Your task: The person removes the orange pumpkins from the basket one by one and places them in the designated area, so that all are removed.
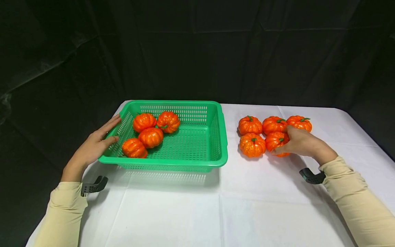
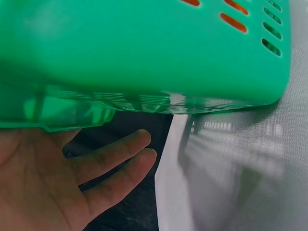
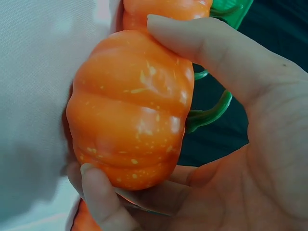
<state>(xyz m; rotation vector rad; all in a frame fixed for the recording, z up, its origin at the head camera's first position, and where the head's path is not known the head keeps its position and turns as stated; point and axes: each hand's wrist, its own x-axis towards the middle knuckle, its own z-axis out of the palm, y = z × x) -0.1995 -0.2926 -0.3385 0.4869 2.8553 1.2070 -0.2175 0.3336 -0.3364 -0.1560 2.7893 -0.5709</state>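
My right hand [image 1: 300, 142] grips the near right-hand small orange pumpkin [image 1: 276, 141] of a group on the table. In the right wrist view, the thumb lies on one side of this yellow-flecked pumpkin [image 3: 130, 110] and curled fingers on the other; its green stem points toward the palm. At the left, my left hand [image 1: 92, 145] rests against the side rim of a green plastic basket [image 1: 223, 137], thumb over the rim. The left wrist view shows straight, spread fingers [image 2: 120, 178] beneath the rim. Several orange pumpkins [image 1: 150, 137] lie in the basket's left half.
Other pumpkins stand close by the gripped one: one to its left [image 1: 252, 145], and a back row including a middle pumpkin [image 1: 274, 125]. A white cloth [image 1: 172, 212] covers the table. Black fabric [image 1: 197, 61] hangs behind.
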